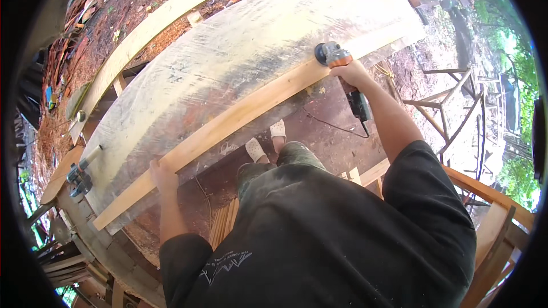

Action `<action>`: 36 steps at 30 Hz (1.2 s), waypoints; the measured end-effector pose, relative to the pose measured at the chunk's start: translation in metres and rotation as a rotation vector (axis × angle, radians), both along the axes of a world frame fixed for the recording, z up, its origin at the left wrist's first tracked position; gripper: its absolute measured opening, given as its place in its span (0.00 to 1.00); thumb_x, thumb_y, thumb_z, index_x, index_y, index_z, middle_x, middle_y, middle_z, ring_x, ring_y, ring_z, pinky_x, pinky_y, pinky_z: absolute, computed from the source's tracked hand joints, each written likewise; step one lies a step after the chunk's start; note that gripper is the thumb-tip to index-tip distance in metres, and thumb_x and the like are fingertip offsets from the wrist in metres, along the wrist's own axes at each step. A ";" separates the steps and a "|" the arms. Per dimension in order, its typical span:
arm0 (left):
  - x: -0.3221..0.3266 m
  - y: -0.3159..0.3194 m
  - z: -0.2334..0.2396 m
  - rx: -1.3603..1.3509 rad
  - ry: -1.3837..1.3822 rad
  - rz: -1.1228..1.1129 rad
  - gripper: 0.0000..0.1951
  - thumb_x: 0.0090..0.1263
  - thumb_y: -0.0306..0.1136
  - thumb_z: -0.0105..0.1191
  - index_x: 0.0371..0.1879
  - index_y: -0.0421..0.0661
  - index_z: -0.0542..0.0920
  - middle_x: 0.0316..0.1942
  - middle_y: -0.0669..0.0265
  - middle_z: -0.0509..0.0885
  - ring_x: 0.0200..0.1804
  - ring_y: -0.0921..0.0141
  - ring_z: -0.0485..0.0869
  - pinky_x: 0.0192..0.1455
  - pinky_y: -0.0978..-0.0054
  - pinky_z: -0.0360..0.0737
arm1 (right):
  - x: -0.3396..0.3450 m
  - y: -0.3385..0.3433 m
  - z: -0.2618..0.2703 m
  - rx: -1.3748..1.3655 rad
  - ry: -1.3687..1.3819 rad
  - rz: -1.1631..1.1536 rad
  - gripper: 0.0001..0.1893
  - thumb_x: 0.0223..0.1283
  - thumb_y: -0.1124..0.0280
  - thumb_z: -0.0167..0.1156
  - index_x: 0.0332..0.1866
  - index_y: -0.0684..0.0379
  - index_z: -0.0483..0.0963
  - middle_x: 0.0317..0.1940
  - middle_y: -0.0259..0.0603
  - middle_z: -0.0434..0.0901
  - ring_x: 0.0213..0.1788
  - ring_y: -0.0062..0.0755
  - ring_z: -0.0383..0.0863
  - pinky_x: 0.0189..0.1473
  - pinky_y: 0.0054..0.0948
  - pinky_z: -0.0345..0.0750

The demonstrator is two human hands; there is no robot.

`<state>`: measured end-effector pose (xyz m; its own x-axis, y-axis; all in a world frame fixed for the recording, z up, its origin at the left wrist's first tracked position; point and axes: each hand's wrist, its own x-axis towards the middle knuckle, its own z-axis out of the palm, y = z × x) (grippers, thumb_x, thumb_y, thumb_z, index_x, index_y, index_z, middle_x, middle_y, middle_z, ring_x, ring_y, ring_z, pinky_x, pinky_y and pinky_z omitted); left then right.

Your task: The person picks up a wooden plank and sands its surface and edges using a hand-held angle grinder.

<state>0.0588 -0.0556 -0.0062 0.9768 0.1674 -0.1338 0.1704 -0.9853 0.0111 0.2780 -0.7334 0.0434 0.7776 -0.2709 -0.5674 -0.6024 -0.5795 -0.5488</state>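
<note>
A long, pale wooden board (244,113) lies along the near side of a dusty, scuffed worktable (188,68). My left hand (164,177) grips the board's near edge toward its left end, the thumb over the top. In my right hand (353,73) is an angle grinder (358,105), held around its body just behind the metal head. Its round disc (320,54) is at the board's upper face, right of the middle; whether it spins cannot be seen. From the grinder's rear, a dark cord (342,130) loops down toward the floor.
A second power tool (79,179) rests at the table's left end. Beyond the far edge runs another long plank (150,34), with scraps and sawdust on the ground. Wooden strips (224,220) lie by my legs. Wooden frames (449,107) stand at right.
</note>
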 end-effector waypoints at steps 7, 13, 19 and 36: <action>0.011 -0.022 0.015 0.108 -0.021 0.020 0.14 0.56 0.22 0.59 0.44 0.40 0.83 0.53 0.48 0.77 0.57 0.46 0.77 0.57 0.49 0.77 | 0.039 -0.123 -0.007 0.090 -0.088 -0.241 0.15 0.54 0.67 0.73 0.46 0.57 0.84 0.32 0.34 0.81 0.30 0.27 0.79 0.32 0.31 0.77; 0.051 -0.126 0.012 -0.083 -0.030 -0.080 0.12 0.53 0.25 0.60 0.37 0.42 0.86 0.43 0.50 0.80 0.51 0.46 0.78 0.54 0.49 0.77 | 0.024 -0.128 -0.013 0.224 -0.072 -0.315 0.14 0.56 0.67 0.71 0.48 0.52 0.80 0.30 0.30 0.76 0.29 0.24 0.77 0.30 0.30 0.76; 0.064 -0.193 -0.017 -0.209 -0.264 -0.016 0.12 0.46 0.26 0.61 0.32 0.42 0.85 0.57 0.54 0.77 0.64 0.51 0.74 0.63 0.50 0.71 | -0.022 -0.033 -0.015 0.070 -0.003 -0.219 0.16 0.53 0.65 0.74 0.46 0.59 0.83 0.32 0.33 0.81 0.30 0.25 0.80 0.34 0.30 0.78; 0.006 -0.181 0.011 -1.172 0.094 -0.229 0.20 0.70 0.47 0.64 0.41 0.39 0.86 0.31 0.58 0.88 0.34 0.59 0.86 0.36 0.61 0.82 | -0.158 0.296 0.001 0.138 -0.048 0.193 0.23 0.47 0.61 0.78 0.45 0.67 0.84 0.36 0.42 0.88 0.39 0.32 0.88 0.45 0.36 0.83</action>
